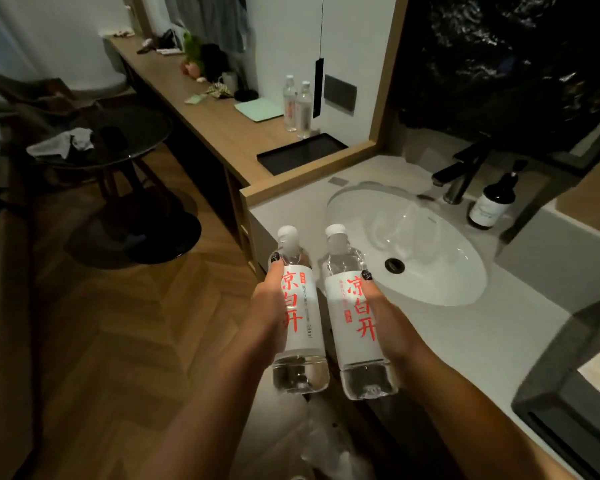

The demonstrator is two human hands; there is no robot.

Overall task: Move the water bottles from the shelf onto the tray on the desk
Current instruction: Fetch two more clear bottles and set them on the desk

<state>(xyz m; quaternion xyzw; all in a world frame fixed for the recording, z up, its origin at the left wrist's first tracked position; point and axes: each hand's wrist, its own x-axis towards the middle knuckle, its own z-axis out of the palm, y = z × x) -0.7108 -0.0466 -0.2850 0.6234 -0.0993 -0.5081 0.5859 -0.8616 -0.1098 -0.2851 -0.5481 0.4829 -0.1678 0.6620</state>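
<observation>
Bottles in both hands, carried upright side by side over the near edge of the white counter (465,341): left hand (269,306) wrapped round the label of the left bottle (300,317), thumb up along its front; right hand (385,320) curled the same way round the right bottle (355,317). Both capped, both full of clear water, almost touching each other. Black tray (302,152) on the wooden desk (201,109) ahead, well apart from the hands and with nothing in it. Two more bottles (297,105) standing on the desk just behind the tray, not in it. Judged roughly midway: two bottles off the shelf and in transit, none on the tray yet; shelf itself not in view, so unclear whether more wait there. Between hands and tray, a raised wooden partition (312,174) at the end of the counter, probably to be lifted over or walked round. Beside the path, round sink (413,244), dark faucet (461,174), dark pump bottle (492,202); to the left, glass round table (118,136) with a crumpled cloth (66,142).
</observation>
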